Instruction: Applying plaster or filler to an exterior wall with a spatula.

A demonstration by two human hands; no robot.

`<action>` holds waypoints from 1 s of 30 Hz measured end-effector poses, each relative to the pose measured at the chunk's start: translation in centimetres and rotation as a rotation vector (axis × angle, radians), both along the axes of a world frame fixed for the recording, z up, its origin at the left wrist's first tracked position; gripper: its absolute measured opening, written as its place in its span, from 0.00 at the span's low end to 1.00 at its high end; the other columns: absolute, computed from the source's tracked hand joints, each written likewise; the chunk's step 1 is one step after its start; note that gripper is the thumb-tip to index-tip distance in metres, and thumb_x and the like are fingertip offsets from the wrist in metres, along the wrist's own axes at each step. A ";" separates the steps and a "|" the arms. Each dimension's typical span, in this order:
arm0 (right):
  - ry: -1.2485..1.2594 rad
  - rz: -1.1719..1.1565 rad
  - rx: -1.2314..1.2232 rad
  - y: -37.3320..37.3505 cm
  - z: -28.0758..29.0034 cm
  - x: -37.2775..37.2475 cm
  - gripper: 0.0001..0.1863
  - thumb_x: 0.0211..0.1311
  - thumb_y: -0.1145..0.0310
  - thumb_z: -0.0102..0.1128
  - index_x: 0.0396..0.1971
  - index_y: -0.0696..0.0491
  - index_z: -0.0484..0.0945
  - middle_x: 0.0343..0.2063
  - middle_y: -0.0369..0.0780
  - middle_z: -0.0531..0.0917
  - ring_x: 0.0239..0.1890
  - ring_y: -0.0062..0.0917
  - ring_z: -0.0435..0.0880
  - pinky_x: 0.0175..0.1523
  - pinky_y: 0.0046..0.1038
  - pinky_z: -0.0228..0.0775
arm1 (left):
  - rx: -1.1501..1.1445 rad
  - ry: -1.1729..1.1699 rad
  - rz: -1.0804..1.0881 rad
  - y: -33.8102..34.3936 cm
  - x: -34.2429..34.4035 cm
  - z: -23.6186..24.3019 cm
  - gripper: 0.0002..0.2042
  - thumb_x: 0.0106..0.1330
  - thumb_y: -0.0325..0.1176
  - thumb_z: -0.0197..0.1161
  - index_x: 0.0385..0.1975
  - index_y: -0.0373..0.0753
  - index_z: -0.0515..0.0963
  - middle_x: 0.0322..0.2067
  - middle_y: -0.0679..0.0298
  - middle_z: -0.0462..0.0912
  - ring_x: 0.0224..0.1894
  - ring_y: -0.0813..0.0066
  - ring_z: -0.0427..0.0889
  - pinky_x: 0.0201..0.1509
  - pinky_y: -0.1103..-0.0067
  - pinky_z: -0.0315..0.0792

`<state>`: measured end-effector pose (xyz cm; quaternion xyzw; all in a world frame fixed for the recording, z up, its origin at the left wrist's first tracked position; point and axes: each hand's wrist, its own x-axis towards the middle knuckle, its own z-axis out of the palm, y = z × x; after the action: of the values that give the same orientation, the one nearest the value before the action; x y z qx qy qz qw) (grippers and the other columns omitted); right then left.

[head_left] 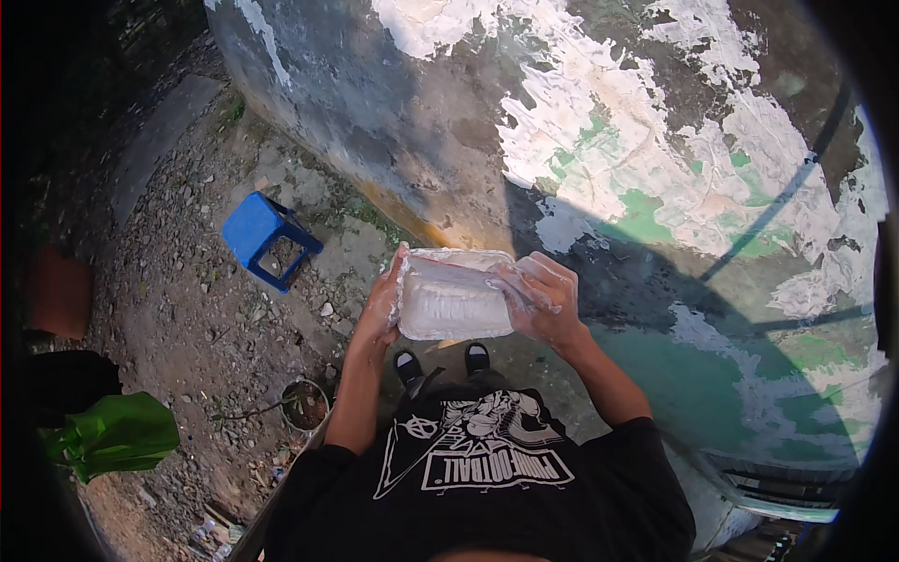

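Note:
Between my hands is a shallow rectangular tray, its rim and inside coated with a white paste. My left hand grips the tray's left side, with paste smeared on the fingers. At the right end of the tray my right hand is closed and also smeared white. A thin reddish edge runs across the upper part of the tray toward the right fingers. What the right hand closes on is mostly hidden by its fingers and the paste.
A wall patched with white coating and green paint rises ahead and to the right. On the gravel ground at the left stands a blue plastic stool. A round pot and a green leaf-like sheet lie nearer.

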<state>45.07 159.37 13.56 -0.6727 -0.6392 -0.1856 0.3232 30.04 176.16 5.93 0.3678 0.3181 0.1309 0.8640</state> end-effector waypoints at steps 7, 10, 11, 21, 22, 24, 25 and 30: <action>-0.067 0.078 -0.139 0.0 -0.9 -1.9 0.19 0.39 0.75 0.64 0.37 0.46 0.83 0.24 0.31 0.78 0.26 0.24 0.78 0.26 0.25 0.71 | -0.047 -0.058 0.043 0.3 0.1 -1.0 0.33 0.65 0.60 0.50 0.47 0.29 0.74 0.39 0.55 0.81 0.36 0.71 0.81 0.40 0.76 0.76; -0.007 0.106 -0.143 -0.3 -1.0 -2.0 0.19 0.39 0.75 0.64 0.37 0.45 0.83 0.25 0.31 0.78 0.26 0.24 0.78 0.26 0.25 0.72 | -0.012 -0.003 0.030 0.6 0.0 -1.1 0.32 0.66 0.59 0.50 0.48 0.29 0.74 0.39 0.56 0.81 0.37 0.70 0.81 0.41 0.75 0.76; 0.031 0.096 -0.142 -0.3 -0.3 -1.8 0.19 0.40 0.75 0.64 0.37 0.45 0.83 0.26 0.31 0.78 0.26 0.24 0.78 0.27 0.25 0.72 | -0.012 -0.001 0.029 0.7 -0.1 -1.2 0.32 0.66 0.59 0.50 0.48 0.29 0.74 0.39 0.56 0.81 0.37 0.70 0.81 0.41 0.75 0.76; -0.103 0.005 -0.007 1.1 -0.6 -1.5 0.18 0.40 0.73 0.65 0.37 0.45 0.82 0.27 0.32 0.79 0.28 0.26 0.79 0.27 0.26 0.73 | -0.028 -0.037 -0.050 1.8 -0.5 -1.1 0.33 0.66 0.60 0.49 0.49 0.30 0.73 0.41 0.57 0.80 0.38 0.72 0.81 0.40 0.76 0.76; -0.104 0.009 -0.003 1.3 -0.1 -1.4 0.18 0.40 0.73 0.65 0.37 0.45 0.82 0.27 0.32 0.79 0.28 0.26 0.79 0.27 0.26 0.73 | -0.015 -0.053 -0.064 2.0 -0.6 -1.4 0.32 0.66 0.60 0.48 0.49 0.31 0.73 0.40 0.57 0.80 0.37 0.72 0.80 0.39 0.77 0.76; -0.036 -0.038 -0.033 1.3 0.8 -1.1 0.18 0.41 0.72 0.65 0.37 0.45 0.83 0.27 0.31 0.78 0.29 0.25 0.79 0.27 0.26 0.73 | -0.022 -0.059 -0.066 1.8 -0.7 -0.4 0.32 0.67 0.60 0.48 0.49 0.30 0.73 0.40 0.57 0.80 0.36 0.73 0.80 0.39 0.77 0.76; -0.037 -0.039 -0.031 1.4 0.6 -1.2 0.18 0.41 0.72 0.65 0.37 0.45 0.83 0.27 0.31 0.78 0.29 0.25 0.79 0.27 0.26 0.73 | -0.031 -0.064 -0.068 1.8 -0.6 0.0 0.32 0.67 0.59 0.47 0.48 0.30 0.73 0.39 0.58 0.80 0.36 0.73 0.80 0.39 0.77 0.76; -0.079 0.050 -0.136 0.7 -1.4 -3.5 0.23 0.38 0.74 0.66 0.42 0.44 0.82 0.29 0.32 0.80 0.28 0.28 0.79 0.29 0.27 0.74 | -0.052 -0.102 -0.046 1.8 -0.6 -0.8 0.31 0.68 0.58 0.47 0.49 0.30 0.72 0.40 0.56 0.80 0.39 0.70 0.80 0.43 0.75 0.76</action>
<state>41.56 160.09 12.18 -0.6689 -0.6793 -0.1602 0.2557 29.47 177.94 5.17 0.3452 0.2682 0.1214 0.8912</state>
